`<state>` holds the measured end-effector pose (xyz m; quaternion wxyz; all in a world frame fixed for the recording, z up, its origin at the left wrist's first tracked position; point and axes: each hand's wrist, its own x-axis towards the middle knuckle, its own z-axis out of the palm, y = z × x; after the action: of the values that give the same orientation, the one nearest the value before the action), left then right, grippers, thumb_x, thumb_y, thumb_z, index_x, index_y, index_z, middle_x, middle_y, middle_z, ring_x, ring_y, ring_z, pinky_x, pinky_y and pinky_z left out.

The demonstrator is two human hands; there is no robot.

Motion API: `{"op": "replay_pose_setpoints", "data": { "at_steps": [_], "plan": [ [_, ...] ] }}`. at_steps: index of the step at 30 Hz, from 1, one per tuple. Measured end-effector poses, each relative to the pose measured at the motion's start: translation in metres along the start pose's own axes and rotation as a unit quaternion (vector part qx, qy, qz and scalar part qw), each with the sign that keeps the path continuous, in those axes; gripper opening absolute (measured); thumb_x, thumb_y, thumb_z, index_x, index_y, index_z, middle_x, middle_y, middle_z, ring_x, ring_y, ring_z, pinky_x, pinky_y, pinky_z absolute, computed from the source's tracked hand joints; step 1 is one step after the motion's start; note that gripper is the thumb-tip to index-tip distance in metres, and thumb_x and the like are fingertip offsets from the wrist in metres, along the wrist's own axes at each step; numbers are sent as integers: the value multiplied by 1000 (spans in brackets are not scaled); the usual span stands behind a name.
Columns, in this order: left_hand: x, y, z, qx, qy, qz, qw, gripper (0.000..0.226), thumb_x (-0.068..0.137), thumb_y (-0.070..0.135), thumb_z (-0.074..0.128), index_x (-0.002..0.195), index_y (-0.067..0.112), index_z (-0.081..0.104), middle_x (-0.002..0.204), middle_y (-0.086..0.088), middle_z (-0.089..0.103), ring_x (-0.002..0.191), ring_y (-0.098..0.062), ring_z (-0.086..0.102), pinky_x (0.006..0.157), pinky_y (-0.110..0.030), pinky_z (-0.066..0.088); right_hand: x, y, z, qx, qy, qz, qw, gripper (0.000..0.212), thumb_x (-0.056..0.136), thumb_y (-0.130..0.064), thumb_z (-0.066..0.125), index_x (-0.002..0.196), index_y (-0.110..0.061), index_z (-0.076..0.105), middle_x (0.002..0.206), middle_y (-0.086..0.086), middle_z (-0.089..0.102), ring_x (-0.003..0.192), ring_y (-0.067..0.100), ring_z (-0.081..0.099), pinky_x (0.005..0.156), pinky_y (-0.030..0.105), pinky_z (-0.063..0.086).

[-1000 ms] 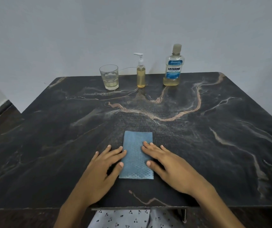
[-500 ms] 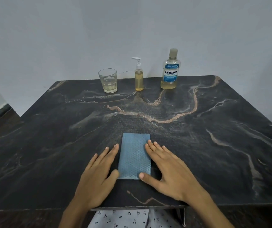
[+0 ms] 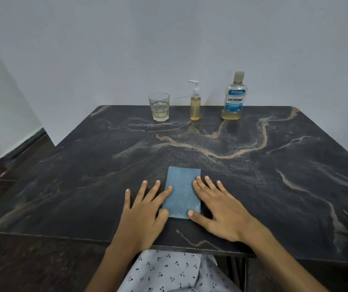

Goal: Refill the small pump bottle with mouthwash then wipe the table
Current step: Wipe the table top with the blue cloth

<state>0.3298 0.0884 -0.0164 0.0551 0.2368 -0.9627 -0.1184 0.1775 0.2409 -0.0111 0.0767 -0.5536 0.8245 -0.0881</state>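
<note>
A folded blue cloth [image 3: 182, 191] lies flat near the front edge of the dark marble table [image 3: 274, 165]. My left hand [image 3: 143, 211] rests flat at its left side, fingers spread, with the forefinger and thumb touching the cloth's edge. My right hand [image 3: 219, 209] lies flat at its right side, fingertips and thumb on the cloth. At the far edge stand the small pump bottle [image 3: 195, 104] holding yellow liquid, and to its right the capped Listerine mouthwash bottle [image 3: 234, 98] with a little yellow liquid at the bottom.
A clear glass [image 3: 159, 106] with some pale liquid stands left of the pump bottle. A grey wall rises right behind the table. Dark floor shows at the left, and a patterned garment shows below the front edge.
The view has pulled back and tilted, so the table looks farther away. Both hands stay flat beside the cloth, the left fingers spread a little wider.
</note>
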Motion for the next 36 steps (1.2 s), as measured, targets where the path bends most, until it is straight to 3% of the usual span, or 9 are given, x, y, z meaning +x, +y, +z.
{"op": "replay_pose_setpoints", "data": {
  "at_steps": [8, 16, 27, 36],
  "plan": [
    [21, -70, -21, 84, -23, -93, 992, 54, 97, 42, 19, 146, 46, -3, 159, 12, -4, 146, -17, -15, 112, -54, -14, 95, -44, -7, -70, -71, -54, 994, 82, 93, -64, 21, 151, -12, -5, 159, 4, -8, 144, 17, -18, 113, 35, -18],
    [124, -166, -48, 143, -64, -135, 978, 52, 99, 41, 16, 147, 43, -3, 160, 6, 1, 147, -22, -6, 112, -59, -7, 242, -73, -10, -89, -99, -32, 991, 82, 94, -63, 21, 152, -9, -2, 159, 7, -5, 146, 20, -10, 118, 38, -8],
    [256, -237, -64, 110, -72, -177, 975, 51, 100, 38, 17, 149, 41, 2, 160, 3, -2, 147, -26, -4, 113, -62, 3, 400, -62, -20, -103, -105, 4, 989, 83, 93, -64, 24, 152, -12, -1, 160, 6, -4, 146, 21, -7, 117, 38, -4],
    [327, -266, -64, 69, -70, -155, 983, 52, 99, 33, 19, 149, 39, 5, 160, 3, 0, 147, -25, -2, 113, -61, 6, 464, -43, -19, -70, -96, 52, 992, 80, 94, -62, 23, 153, -14, -3, 160, 3, -6, 146, 19, -8, 118, 39, -4]
  ]
}}
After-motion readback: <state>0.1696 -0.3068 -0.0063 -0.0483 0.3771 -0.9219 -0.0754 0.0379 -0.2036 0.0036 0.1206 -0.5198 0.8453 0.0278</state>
